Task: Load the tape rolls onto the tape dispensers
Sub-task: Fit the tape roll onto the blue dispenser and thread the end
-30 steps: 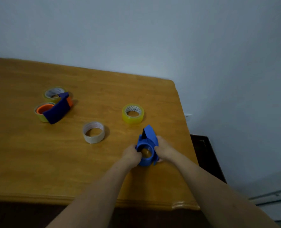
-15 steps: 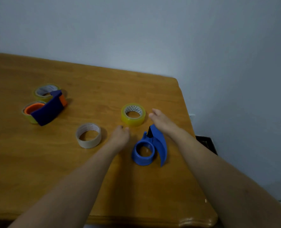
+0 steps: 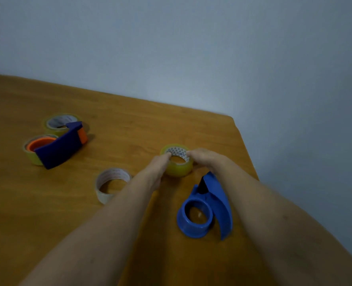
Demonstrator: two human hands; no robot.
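Observation:
A yellow tape roll lies flat on the wooden table. My left hand grips its left side and my right hand its right side, fingertips on the rim. Just in front of it an empty blue tape dispenser lies on its side, touched by neither hand. A clear white-cored roll rests to the left, partly behind my left forearm. At the far left lies a dark blue and orange dispenser with a roll on its orange hub, and another yellowish roll sits behind it.
The table's right edge runs close to the yellow roll and the blue dispenser. A pale wall stands behind the table. Bare wood shows along the back of the table.
Both hands left the blue dispenser, which now lies on the table, and reached forward to close on the yellow roll. The camera view has shifted closer.

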